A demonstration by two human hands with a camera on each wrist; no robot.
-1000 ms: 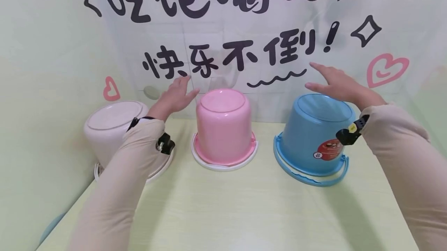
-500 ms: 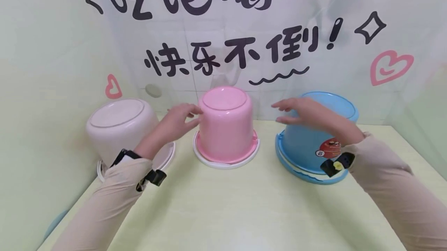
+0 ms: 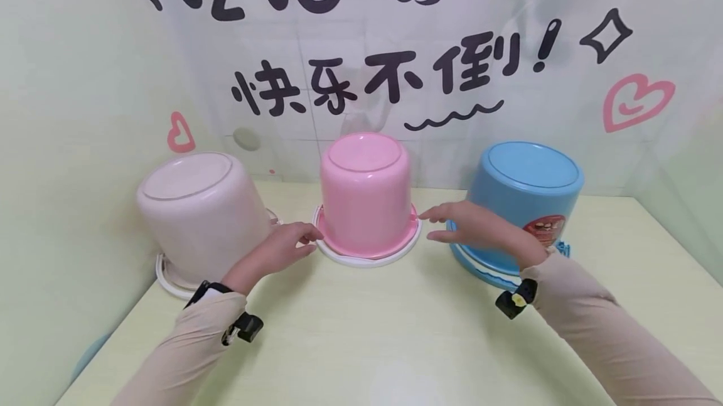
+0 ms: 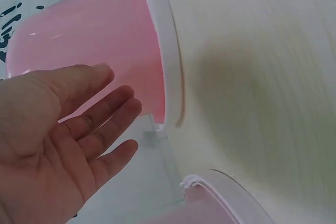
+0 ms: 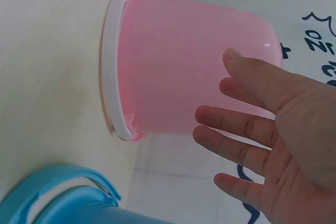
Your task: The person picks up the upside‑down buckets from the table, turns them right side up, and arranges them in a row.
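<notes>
Since it stands mouth down, the pink bucket probably owes its steadiness to that broad end, its white handle lying round it. The left hand and right hand flank it, fingers loosely spread, holding nothing. A pale bucket and a blue bucket, also upturned, stand either side on the light bench, before a lettered wall.

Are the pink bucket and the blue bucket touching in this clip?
Apart. The right wrist view shows it: a gap of table separates the pink bucket from the blue bucket.
</notes>
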